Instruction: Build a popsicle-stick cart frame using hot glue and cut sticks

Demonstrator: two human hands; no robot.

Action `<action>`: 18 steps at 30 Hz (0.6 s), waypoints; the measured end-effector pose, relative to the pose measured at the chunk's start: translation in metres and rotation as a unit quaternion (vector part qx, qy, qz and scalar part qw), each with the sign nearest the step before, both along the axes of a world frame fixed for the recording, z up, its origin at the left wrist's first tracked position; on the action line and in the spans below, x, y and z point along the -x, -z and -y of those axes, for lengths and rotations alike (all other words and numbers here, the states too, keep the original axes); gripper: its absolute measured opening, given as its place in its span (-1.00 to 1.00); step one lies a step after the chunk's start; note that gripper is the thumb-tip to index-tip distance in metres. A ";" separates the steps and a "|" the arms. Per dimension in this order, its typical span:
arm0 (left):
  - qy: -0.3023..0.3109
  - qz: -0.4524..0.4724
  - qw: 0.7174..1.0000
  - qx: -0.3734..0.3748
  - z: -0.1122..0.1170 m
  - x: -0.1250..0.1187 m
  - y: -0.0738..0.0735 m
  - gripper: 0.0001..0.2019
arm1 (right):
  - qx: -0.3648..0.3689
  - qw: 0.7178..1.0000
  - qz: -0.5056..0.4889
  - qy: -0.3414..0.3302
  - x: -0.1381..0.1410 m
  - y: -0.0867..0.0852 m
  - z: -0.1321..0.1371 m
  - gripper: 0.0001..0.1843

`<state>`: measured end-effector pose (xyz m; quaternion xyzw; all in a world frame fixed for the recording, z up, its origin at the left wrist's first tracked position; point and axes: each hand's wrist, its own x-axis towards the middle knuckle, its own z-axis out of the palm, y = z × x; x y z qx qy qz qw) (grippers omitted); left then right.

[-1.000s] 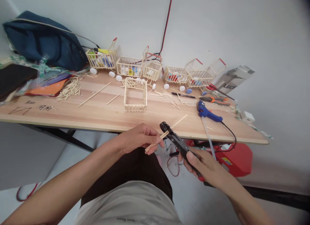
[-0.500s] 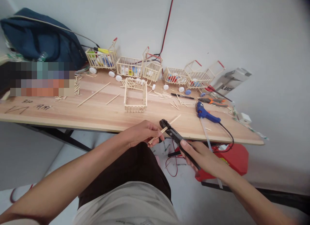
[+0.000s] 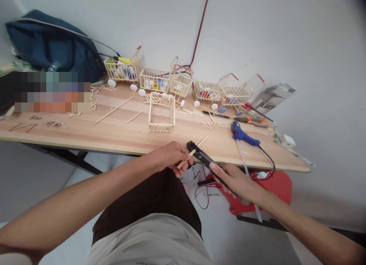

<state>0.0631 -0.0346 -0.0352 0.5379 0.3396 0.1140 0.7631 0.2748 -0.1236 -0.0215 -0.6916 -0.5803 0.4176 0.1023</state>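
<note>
Thin wooden sticks [image 3: 183, 163] are pinched between the thumb and fingers of my left hand [image 3: 175, 157], just off the table's front edge. My right hand [image 3: 233, 178] is wrapped round the handles of black pliers [image 3: 203, 156]. The head of the pliers lies across the sticks, close to my left fingertips, and one stick end sticks out past the jaws. Whether the jaws are fully closed is too small to tell. Beyond my hands, a rectangular open frame of glued sticks [image 3: 161, 126] stands on the wooden table [image 3: 120, 137].
Small stick-built shopping carts [image 3: 208, 90] with bottle-cap wheels line the wall. Loose stick pieces [image 3: 193, 112], a pen [image 3: 215, 114], orange-handled pliers [image 3: 251, 121] and a blue glue gun [image 3: 244, 134] lie on the table. A red stool [image 3: 276, 192] stands below, right. A blue bag [image 3: 57, 48] sits back left.
The pliers and my right hand have shifted slightly left, and the stick end beyond the jaws reaches less far out. My left hand keeps its pinch on the sticks.
</note>
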 end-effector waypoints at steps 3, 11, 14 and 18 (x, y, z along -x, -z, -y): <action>-0.003 -0.006 1.000 0.000 0.000 0.000 0.000 -0.85 | -0.022 1.000 0.008 -0.009 -0.002 0.000 -0.002 -0.27; -0.044 0.015 0.997 -0.055 0.006 0.005 -0.003 -0.75 | 0.001 0.999 -0.025 0.020 -0.018 -0.004 0.002 -0.29; -0.087 -0.018 0.974 -0.208 0.001 -0.003 -0.009 -0.78 | -0.009 0.993 -0.064 0.097 -0.025 -0.001 0.012 -0.28; -0.108 -0.131 0.862 -0.478 -0.027 -0.034 -0.011 -0.75 | -0.038 0.970 -0.128 0.204 -0.028 0.001 0.027 -0.26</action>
